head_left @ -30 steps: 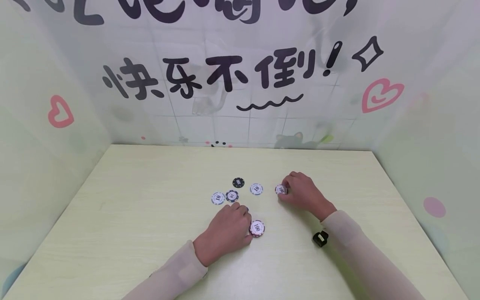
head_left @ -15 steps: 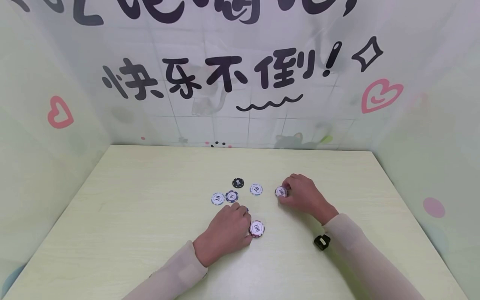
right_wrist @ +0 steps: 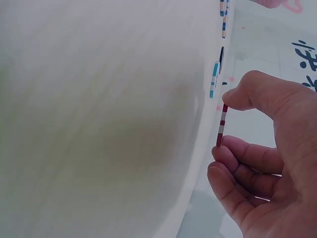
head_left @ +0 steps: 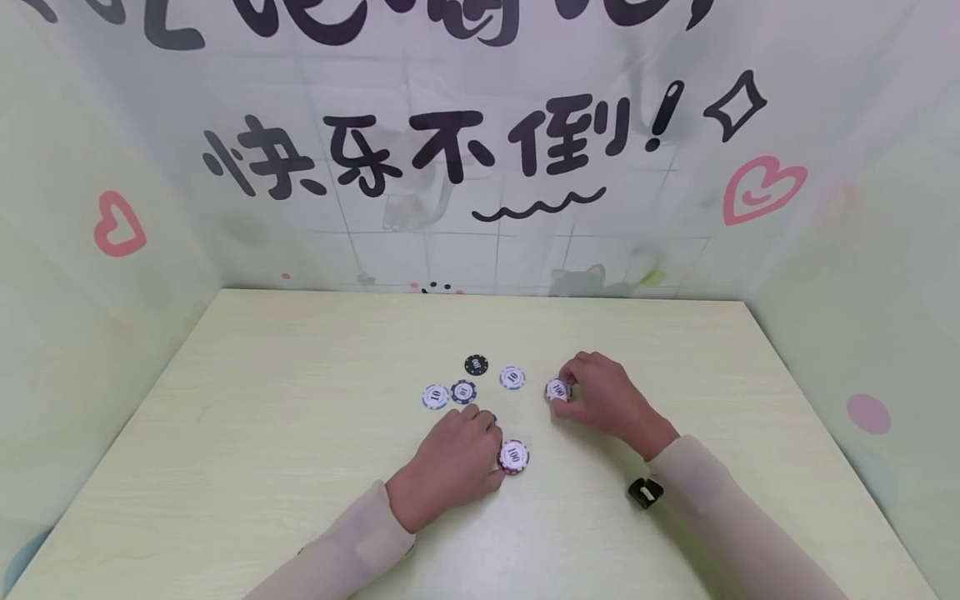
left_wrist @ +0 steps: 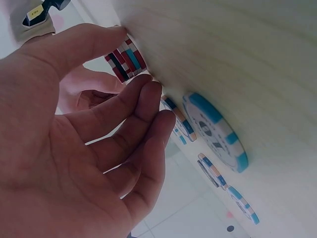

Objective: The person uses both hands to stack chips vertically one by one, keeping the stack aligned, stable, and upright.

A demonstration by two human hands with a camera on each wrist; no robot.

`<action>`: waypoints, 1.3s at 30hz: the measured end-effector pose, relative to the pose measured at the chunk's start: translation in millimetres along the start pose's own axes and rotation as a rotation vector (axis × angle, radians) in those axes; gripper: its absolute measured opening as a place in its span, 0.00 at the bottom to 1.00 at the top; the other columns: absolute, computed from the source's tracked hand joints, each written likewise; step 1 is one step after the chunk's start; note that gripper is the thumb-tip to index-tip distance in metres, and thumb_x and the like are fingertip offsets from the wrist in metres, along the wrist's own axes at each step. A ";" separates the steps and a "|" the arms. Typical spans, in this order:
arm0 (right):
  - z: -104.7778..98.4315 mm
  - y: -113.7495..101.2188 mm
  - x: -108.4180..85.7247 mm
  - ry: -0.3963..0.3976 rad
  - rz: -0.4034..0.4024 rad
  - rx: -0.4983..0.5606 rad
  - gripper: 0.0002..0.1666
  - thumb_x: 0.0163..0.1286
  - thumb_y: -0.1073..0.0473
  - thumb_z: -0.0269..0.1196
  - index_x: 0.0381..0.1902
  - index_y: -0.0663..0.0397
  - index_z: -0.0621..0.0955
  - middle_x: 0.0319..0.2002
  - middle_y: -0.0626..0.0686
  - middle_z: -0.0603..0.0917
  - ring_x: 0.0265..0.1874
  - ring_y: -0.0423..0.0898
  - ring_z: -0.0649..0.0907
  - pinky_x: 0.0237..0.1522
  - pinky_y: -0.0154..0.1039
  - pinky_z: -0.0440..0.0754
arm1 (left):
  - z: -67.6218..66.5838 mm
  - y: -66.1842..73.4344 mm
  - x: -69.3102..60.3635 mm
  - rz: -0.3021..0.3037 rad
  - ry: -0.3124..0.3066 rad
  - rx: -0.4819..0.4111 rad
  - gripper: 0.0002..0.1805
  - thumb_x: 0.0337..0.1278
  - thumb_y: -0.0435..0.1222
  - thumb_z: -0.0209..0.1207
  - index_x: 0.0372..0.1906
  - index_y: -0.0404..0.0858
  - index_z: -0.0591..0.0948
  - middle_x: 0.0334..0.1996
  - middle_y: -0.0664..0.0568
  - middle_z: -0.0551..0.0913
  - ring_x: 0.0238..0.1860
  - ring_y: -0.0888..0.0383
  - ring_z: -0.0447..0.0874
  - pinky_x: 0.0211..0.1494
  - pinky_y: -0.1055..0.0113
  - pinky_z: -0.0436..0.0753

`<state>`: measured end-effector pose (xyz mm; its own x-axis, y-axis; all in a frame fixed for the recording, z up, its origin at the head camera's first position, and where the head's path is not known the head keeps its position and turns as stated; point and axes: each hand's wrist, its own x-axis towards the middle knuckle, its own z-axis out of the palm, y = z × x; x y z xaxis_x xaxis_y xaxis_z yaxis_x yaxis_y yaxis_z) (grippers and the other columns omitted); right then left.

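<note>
My left hand [head_left: 450, 467] holds a short stack of poker chips [head_left: 513, 457] between thumb and fingers on the table. Red, white, blue and dark edges show on that stack [left_wrist: 126, 59] in the left wrist view; its top chip reads 100. Further right, my right hand [head_left: 607, 396] pinches a single red-and-white poker chip [right_wrist: 222, 125] by its rim, its face [head_left: 557, 390] marked 100 in the head view. The chip is held just above the table, as the right wrist view shows. Behind my left fingers, one more chip is mostly hidden.
Loose chips lie flat beyond my hands: a black one [head_left: 476, 365], a dark blue one [head_left: 463, 392] and light blue ones [head_left: 512, 377] [head_left: 435, 396]. A small black device [head_left: 645, 492] hangs at my right sleeve. Printed fabric walls [head_left: 450, 250] enclose the table's back and sides.
My right hand has come slightly nearer to me and to the left, carrying the red-and-white chip toward the stack. My left hand and the stack have stayed in place.
</note>
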<state>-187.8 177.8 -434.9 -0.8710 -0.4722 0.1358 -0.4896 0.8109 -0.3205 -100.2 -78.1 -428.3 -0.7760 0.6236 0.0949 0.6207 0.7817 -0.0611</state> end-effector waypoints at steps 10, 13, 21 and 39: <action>-1.2 -7.8 -4.7 -0.015 -0.016 -0.006 0.15 0.64 0.54 0.77 0.41 0.59 0.87 0.37 0.49 0.85 0.37 0.47 0.81 0.46 0.48 0.85 | 0.9 0.0 -0.1 0.006 0.005 0.002 0.17 0.62 0.47 0.74 0.39 0.35 0.91 0.36 0.50 0.86 0.35 0.54 0.75 0.38 0.61 0.78; -0.3 -10.5 -6.5 -0.020 -0.016 -0.005 0.16 0.63 0.54 0.78 0.41 0.59 0.87 0.36 0.49 0.84 0.37 0.47 0.81 0.45 0.47 0.86 | 1.1 -0.1 -0.3 0.008 0.004 0.005 0.18 0.63 0.48 0.74 0.39 0.35 0.91 0.36 0.50 0.86 0.35 0.53 0.75 0.39 0.61 0.78; 0.7 -18.2 -13.5 -0.003 -0.055 0.005 0.16 0.62 0.53 0.78 0.40 0.58 0.87 0.36 0.48 0.84 0.37 0.46 0.81 0.45 0.46 0.86 | 0.8 0.0 -0.9 0.013 0.021 0.015 0.17 0.62 0.48 0.75 0.38 0.36 0.90 0.34 0.51 0.84 0.35 0.53 0.75 0.38 0.62 0.78; 3.4 -35.1 -24.1 0.026 -0.144 0.012 0.16 0.61 0.54 0.77 0.40 0.58 0.87 0.37 0.47 0.85 0.38 0.46 0.82 0.43 0.43 0.85 | 2.1 0.0 -1.5 0.009 0.024 0.003 0.18 0.61 0.48 0.75 0.37 0.36 0.90 0.34 0.51 0.84 0.35 0.54 0.75 0.37 0.62 0.77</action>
<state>-149.6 159.5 -430.2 -0.7927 -0.5741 0.2052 -0.6091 0.7313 -0.3069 -99.2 -79.0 -430.6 -0.7676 0.6299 0.1183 0.6270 0.7763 -0.0652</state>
